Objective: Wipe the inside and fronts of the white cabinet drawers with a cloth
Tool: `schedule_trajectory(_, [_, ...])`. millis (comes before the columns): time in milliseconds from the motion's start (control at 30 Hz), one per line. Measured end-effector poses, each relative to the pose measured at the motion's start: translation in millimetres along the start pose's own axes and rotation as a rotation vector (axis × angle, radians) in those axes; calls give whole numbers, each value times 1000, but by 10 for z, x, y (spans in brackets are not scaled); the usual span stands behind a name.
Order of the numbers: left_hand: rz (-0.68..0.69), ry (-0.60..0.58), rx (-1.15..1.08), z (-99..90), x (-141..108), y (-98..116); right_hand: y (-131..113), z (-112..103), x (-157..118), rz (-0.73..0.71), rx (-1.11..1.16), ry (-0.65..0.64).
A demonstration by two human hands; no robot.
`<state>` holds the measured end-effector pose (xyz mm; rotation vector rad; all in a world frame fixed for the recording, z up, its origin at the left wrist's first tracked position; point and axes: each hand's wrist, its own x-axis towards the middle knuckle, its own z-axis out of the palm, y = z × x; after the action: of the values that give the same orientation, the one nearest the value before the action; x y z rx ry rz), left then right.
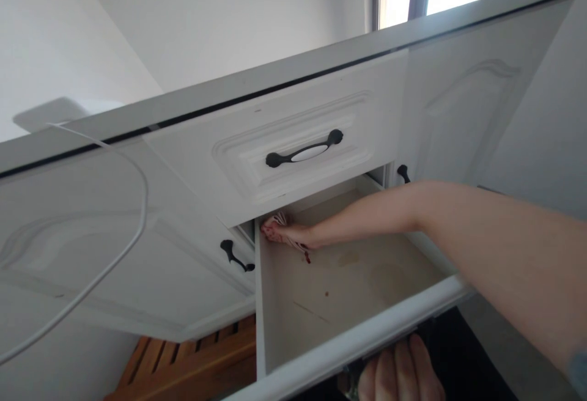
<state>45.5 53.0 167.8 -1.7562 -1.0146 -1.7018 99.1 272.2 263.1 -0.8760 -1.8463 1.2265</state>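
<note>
A white drawer [293, 303] is pulled out from the cabinet, its pale floor marked with stains and a small dark spot. My right hand [276, 231] reaches into its back left corner, fingers closed on a striped cloth [299, 244] pressed against the drawer. A small red end [307, 258] sticks out below the cloth. At the bottom of the view, my left hand [398, 371] has its fingers curled at the outside of the drawer front [362, 334], around a dark handle that is mostly hidden.
Above is a closed drawer with a black-and-white handle [305, 153]. Cabinet doors flank it, with black handles [236, 256] jutting out. A white cable [143, 205] hangs from a white device [48, 112] on the countertop [257, 80]. A slatted wooden piece [192, 358] stands below left.
</note>
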Motion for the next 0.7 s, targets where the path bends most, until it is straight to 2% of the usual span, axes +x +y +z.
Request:
schedule_trajectory(133, [120, -104, -36, -84, -50, -103, -1, 530, 136, 123, 271, -82])
schedule_trajectory(233, [170, -149, -57, -141, -42, -167, 2, 757, -46, 212, 391, -186])
schedule_trajectory(300, [181, -159, -64, -157, -19, -185, -28, 791, -279, 354, 544, -365])
schedule_trajectory(367, [185, -171, -67, -160, -4, -194, -88, 764, -494, 497, 624, -598])
schedule_trajectory(433, [191, -188, -69, -159, -10, -205, -158, 716, -610, 584, 574, -779])
schedule_trajectory(467, [197, -195, -66, -159, -21, -215, -187, 694, -625, 606, 533, -824])
schedule_trajectory(533, [227, -195, -58, -162, -49, -237, -218, 659, -594, 619, 467, -808])
schedule_trajectory(700, [234, -202, 14, -165, -91, -240, -190, 473, -583, 556, 298, -571])
